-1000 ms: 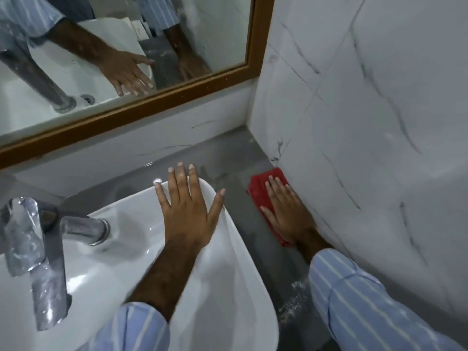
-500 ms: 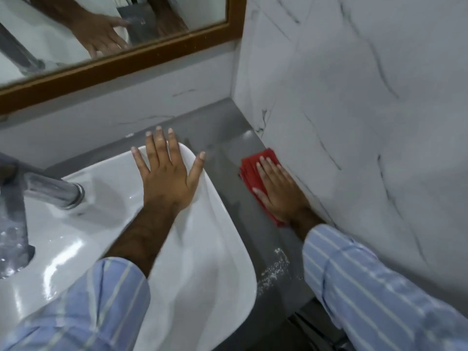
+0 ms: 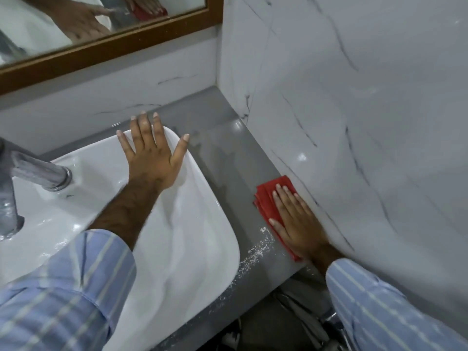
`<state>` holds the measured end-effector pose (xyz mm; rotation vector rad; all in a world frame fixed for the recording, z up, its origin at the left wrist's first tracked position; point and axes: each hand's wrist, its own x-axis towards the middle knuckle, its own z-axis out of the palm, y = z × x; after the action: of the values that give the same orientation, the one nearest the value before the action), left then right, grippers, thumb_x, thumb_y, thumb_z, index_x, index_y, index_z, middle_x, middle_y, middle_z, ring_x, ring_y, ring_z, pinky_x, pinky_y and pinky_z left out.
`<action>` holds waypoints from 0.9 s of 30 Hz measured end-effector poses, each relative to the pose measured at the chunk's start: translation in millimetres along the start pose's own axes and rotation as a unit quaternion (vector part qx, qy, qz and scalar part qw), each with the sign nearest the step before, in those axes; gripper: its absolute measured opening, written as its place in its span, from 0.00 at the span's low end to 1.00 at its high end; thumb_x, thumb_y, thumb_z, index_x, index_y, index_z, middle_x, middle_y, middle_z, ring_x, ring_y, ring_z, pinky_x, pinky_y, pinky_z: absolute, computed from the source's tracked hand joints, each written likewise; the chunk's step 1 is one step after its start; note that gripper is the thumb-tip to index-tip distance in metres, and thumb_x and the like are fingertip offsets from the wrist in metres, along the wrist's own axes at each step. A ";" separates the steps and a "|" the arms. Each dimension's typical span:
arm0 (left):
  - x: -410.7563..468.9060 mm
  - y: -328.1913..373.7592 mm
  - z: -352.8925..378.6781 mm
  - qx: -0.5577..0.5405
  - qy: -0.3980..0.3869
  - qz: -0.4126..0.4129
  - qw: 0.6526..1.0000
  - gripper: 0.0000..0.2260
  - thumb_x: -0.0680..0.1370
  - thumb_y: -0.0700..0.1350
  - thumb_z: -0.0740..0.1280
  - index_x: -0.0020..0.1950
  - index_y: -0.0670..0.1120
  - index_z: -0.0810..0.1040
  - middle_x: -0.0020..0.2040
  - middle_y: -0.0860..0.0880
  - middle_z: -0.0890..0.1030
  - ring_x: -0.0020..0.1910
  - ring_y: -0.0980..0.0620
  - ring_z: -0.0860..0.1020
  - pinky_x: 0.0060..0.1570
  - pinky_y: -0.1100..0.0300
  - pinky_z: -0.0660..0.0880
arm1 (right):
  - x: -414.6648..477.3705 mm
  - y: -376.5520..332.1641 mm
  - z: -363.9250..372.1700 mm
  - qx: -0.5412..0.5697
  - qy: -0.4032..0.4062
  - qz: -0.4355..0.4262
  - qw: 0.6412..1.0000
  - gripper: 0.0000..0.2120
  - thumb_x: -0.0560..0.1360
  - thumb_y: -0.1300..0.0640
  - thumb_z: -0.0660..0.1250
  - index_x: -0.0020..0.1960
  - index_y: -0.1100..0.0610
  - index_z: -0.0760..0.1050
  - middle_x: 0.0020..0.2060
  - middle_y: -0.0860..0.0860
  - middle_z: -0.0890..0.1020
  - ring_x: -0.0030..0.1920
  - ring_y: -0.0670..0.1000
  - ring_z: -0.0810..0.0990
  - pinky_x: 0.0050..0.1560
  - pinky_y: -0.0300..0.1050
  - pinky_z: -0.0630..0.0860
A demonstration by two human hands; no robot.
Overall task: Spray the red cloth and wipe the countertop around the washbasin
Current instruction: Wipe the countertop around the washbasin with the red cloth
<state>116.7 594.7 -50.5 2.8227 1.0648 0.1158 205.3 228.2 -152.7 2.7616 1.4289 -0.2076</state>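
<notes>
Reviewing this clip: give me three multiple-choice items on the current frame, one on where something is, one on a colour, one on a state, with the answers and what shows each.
1. Where does the red cloth lie?
A. In the washbasin
B. On the grey countertop beside the marble wall
C. Draped over the tap

2. What colour is the frame of the mirror?
A. Brown
B. White
C. Black

3. How is the left hand placed?
A. Closed around the tap
B. Gripping a spray bottle
C. Flat and open on the rim of the washbasin

Answers: 1 B, the cloth sits on the countertop against the wall, under the right hand. 2 A, the frame is wood-brown. 3 C, the fingers are spread on the basin's far corner, away from the tap.
</notes>
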 end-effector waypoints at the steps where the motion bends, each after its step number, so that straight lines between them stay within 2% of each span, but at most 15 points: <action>1: 0.6 0.1 0.8 -0.011 -0.002 0.000 1.000 0.44 0.83 0.71 0.40 0.88 0.40 0.51 0.88 0.36 0.51 0.88 0.34 0.49 0.84 0.31 0.40 | 16.4 -0.4 -2.5 -0.002 0.004 -0.012 1.000 0.34 0.87 0.41 0.46 0.85 0.61 0.51 0.85 0.58 0.56 0.85 0.56 0.53 0.83 0.58 0.58; 4: 1.1 -0.9 3.9 0.001 0.003 0.000 1.000 0.45 0.82 0.70 0.40 0.88 0.40 0.50 0.88 0.37 0.51 0.88 0.35 0.49 0.84 0.31 0.40 | 72.4 -6.6 -10.6 0.004 0.025 -0.010 1.000 0.33 0.86 0.42 0.49 0.83 0.63 0.56 0.84 0.59 0.59 0.84 0.57 0.57 0.83 0.58 0.58; 7: 1.8 -2.0 5.6 0.009 0.001 -0.001 1.000 0.43 0.83 0.68 0.45 0.88 0.39 0.51 0.88 0.37 0.52 0.88 0.35 0.50 0.84 0.30 0.43 | 87.6 -15.8 -11.5 0.005 0.022 0.019 1.000 0.34 0.86 0.41 0.47 0.84 0.62 0.54 0.84 0.59 0.58 0.85 0.57 0.55 0.84 0.57 0.55; 10: 2.5 -2.3 1.2 0.000 -0.014 -0.004 1.000 0.38 0.87 0.65 0.51 0.88 0.40 0.50 0.88 0.37 0.51 0.88 0.36 0.48 0.84 0.30 0.42 | 37.3 -18.5 -3.3 0.002 0.035 0.034 0.999 0.34 0.86 0.42 0.50 0.84 0.63 0.54 0.84 0.60 0.60 0.84 0.58 0.57 0.83 0.58 0.57; 12: 0.9 -0.3 -4.3 -0.010 -0.016 0.000 1.000 0.38 0.87 0.64 0.52 0.88 0.40 0.50 0.88 0.37 0.51 0.88 0.36 0.47 0.84 0.30 0.41 | -12.5 -19.4 2.3 -0.001 0.030 0.035 0.999 0.34 0.86 0.41 0.48 0.84 0.62 0.52 0.84 0.60 0.58 0.85 0.58 0.55 0.83 0.59 0.57; 16: -0.4 1.9 -10.0 -0.028 -0.047 -0.008 0.998 0.39 0.87 0.66 0.50 0.89 0.41 0.48 0.89 0.39 0.48 0.89 0.38 0.44 0.85 0.32 0.39 | -58.7 -16.4 8.9 -0.008 0.018 0.066 0.998 0.35 0.86 0.39 0.45 0.85 0.60 0.51 0.84 0.59 0.57 0.84 0.58 0.56 0.84 0.58 0.53; 21: -7.6 -3.5 -19.8 -0.046 -0.076 -0.008 0.996 0.41 0.85 0.69 0.49 0.89 0.43 0.47 0.90 0.42 0.46 0.89 0.42 0.43 0.86 0.36 0.41 | 3.5 -28.2 3.8 0.009 0.037 0.095 0.995 0.34 0.85 0.42 0.48 0.84 0.62 0.55 0.83 0.61 0.61 0.83 0.60 0.60 0.82 0.61 0.60; 24: -60.7 5.6 -24.1 -0.111 -0.127 -0.008 0.986 0.40 0.86 0.66 0.52 0.89 0.42 0.46 0.90 0.43 0.43 0.89 0.43 0.42 0.87 0.41 0.43 | 35.8 -41.0 0.2 0.014 0.054 0.120 0.991 0.33 0.85 0.43 0.51 0.83 0.63 0.57 0.83 0.61 0.61 0.83 0.59 0.60 0.82 0.60 0.58; 26: -120.0 5.3 -32.5 -0.186 -0.188 0.017 0.964 0.36 0.88 0.62 0.50 0.88 0.40 0.48 0.89 0.37 0.46 0.89 0.37 0.44 0.87 0.38 0.46 | 26.6 -53.6 4.2 0.021 0.060 0.116 0.991 0.33 0.86 0.42 0.50 0.83 0.63 0.55 0.83 0.60 0.60 0.84 0.59 0.58 0.83 0.60 0.57; 27: -154.1 -1.6 -34.5 -0.211 -0.200 0.070 0.954 0.33 0.89 0.59 0.46 0.87 0.38 0.50 0.86 0.30 0.52 0.86 0.28 0.49 0.85 0.32 0.51 | 10.8 -61.4 8.6 0.026 0.056 0.104 0.993 0.33 0.86 0.42 0.48 0.84 0.62 0.53 0.84 0.60 0.59 0.84 0.58 0.57 0.83 0.60 0.57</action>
<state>-3.7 496.9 -20.9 2.3870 0.6558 -0.1884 160.5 271.8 -160.3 2.9804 1.1590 -0.0871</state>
